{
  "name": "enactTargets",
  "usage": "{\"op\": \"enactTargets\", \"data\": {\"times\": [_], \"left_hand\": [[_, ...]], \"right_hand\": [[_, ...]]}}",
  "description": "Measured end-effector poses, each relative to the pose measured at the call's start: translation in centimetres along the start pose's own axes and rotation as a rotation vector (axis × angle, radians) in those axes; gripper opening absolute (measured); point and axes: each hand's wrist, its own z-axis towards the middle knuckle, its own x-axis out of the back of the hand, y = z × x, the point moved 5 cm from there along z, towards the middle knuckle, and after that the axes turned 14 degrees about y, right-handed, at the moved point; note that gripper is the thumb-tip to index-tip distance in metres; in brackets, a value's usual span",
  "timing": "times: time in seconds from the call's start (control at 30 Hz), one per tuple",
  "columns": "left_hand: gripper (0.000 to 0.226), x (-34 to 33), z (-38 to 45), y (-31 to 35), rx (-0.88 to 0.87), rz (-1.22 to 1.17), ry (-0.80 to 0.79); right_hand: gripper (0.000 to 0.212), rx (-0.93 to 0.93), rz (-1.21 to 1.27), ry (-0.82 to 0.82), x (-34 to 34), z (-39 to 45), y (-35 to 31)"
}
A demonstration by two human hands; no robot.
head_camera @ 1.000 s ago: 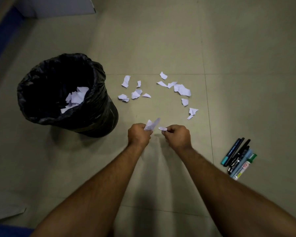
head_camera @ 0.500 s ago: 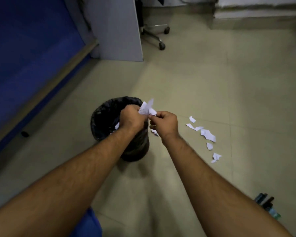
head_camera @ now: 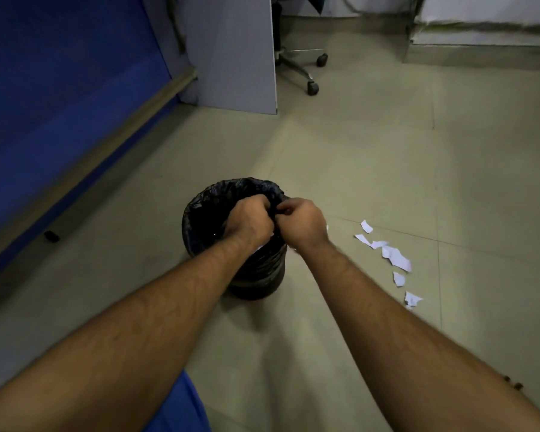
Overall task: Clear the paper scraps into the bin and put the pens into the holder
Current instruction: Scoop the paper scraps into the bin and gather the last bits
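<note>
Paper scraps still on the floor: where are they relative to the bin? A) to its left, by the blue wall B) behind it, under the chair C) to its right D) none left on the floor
C: the loose paper scraps lie in a trail on the tile to the right of the bin, past the right hand; the floor on the bin's left, toward the blue wall, shows none.
</note>
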Motion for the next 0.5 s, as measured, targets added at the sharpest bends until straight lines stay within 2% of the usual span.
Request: {"op": "enactTargets", "data": {"times": [0.1,0.2,0.4,0.5], "left_hand": [[0.030,-0.9,-0.9,4.3,-0.116,-0.127,0.047],[0.029,-4.2,-2.1,7.2,-0.112,-0.246,-0.041],[0.029,-14.8,-6.2,7.5,-0.001,-0.264,-0.242],[0.034,-20.3,-8.4,6.4,0.020,-0.225,-0.340]], "right_hand": [[0.022,-0.132,0.157,0.179,2.6,0.3,3.2],[0.022,-0.240,0.174,0.253,4.8,0.3,7.7],[0.022,-0.283,-0.070,0.352,7.0,-0.9,19.7],[0.034,-0.239,-0.290,0.416,7.4,-2.9,26.3]]}}
